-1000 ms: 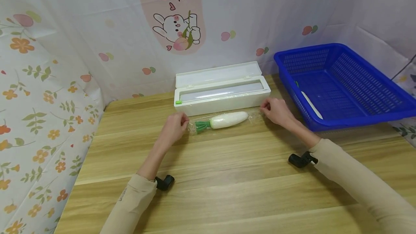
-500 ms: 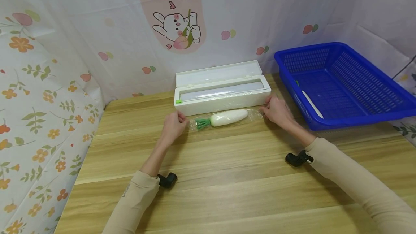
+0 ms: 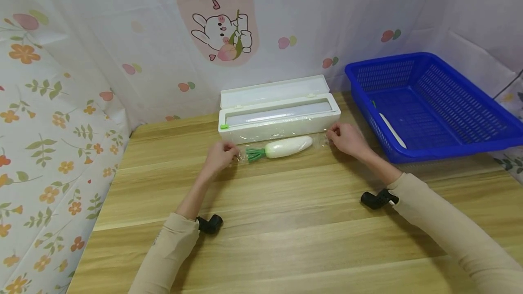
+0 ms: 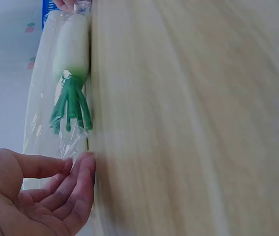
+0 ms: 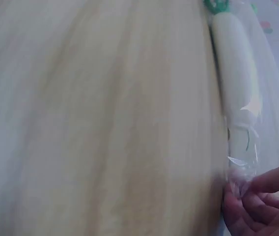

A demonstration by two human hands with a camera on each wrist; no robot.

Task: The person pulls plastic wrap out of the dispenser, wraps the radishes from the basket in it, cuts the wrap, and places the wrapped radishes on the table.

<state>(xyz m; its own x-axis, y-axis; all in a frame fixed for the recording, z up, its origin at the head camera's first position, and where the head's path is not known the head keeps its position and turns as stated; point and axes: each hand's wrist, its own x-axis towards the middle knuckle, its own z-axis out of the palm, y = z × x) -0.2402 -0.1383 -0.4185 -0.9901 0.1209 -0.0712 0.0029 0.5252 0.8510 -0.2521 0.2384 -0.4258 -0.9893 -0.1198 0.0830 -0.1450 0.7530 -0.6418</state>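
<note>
Both ends of some clear plastic wrap [image 3: 320, 140] are pinched between thumb and fingers, one by the left hand [image 3: 219, 154], one by the right hand [image 3: 348, 139]. A white radish [image 3: 288, 147] lies in the wrap between them, its green leaves [image 3: 256, 154] nearest the left hand. Just beyond both hands stands an open white box [image 3: 282, 128]; right of the right hand, a blue basket [image 3: 461, 149].

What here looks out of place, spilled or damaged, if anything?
Nothing stands out: no spill or damage shows. The radish lies in crinkled film whose ends the left hand and right hand pinch; the box is open but looks intact.
</note>
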